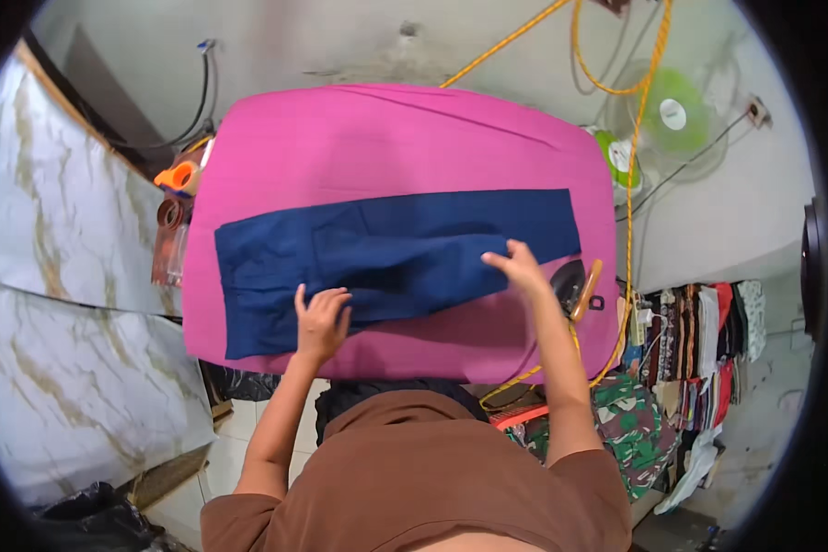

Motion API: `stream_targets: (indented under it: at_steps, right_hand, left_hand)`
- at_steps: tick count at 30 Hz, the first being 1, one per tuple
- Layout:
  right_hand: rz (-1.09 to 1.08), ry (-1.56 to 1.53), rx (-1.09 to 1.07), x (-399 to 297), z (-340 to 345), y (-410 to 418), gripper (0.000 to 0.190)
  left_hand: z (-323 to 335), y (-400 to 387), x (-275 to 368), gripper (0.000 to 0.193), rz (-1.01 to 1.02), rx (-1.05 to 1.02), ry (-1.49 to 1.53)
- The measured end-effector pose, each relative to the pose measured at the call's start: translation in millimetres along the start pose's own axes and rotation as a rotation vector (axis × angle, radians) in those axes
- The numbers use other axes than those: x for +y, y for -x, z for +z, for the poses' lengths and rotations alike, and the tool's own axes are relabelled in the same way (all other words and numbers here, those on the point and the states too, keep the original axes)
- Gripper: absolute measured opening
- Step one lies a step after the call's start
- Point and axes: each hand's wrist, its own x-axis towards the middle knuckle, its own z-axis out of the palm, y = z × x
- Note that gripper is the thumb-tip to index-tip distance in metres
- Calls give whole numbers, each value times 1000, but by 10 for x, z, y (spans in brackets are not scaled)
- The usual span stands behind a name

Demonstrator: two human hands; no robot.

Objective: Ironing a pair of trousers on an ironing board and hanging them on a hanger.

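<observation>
Navy blue trousers [400, 241] lie lengthwise across a pink cloth-covered board [386, 152], waistband at the left and leg hems at the right. The upper layer of leg is drawn back and rumpled, so its end stops short of the lower one. My left hand [323, 321] rests at the near edge of the trousers by the crotch, fingers spread. At the end of the upper leg is my right hand [517, 265], thumb and forefinger apart at the cloth; a grip on it cannot be made out. An electric iron [576, 286] with a wooden handle stands right of my right forearm.
A yellow cord [631, 207] hangs down the right side and loops near the iron. Behind the board's right end is a green fan [676, 114]. An orange tape dispenser [179, 178] sits off the left edge. Folded clothes [697, 345] and camouflage fabric [631, 428] lie at the right.
</observation>
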Motion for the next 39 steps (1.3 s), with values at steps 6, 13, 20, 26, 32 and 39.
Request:
stream_targets:
  at_steps: [6,13,20,26,32,39]
  right_hand:
    - [-66,776,627,699,-1494,-682,62]
    - [54,878,536,1295,-1808,-997,56]
    - [96,688,579,1373,-1979,-1214,48]
    - [-46,542,669,1200,-1842,-1396,33]
    - [-66,476,793,1215,-1741,-1477,25]
    - [87,760,868,778,-1633,-1580,18]
  left_hand:
    - [398,-269,-267,26,-197,-31,-35]
    - [877,-733,-317,34,-310,-58,-90]
    - [1138,-1209,-375,40,-372,-157,-267]
    - [1198,-1557,-408,28,-251,-109,-360]
    - [1196,-1577,-463,14,-151,-40,-411]
    - [1260,-1790,-431,18,-190,12,-405]
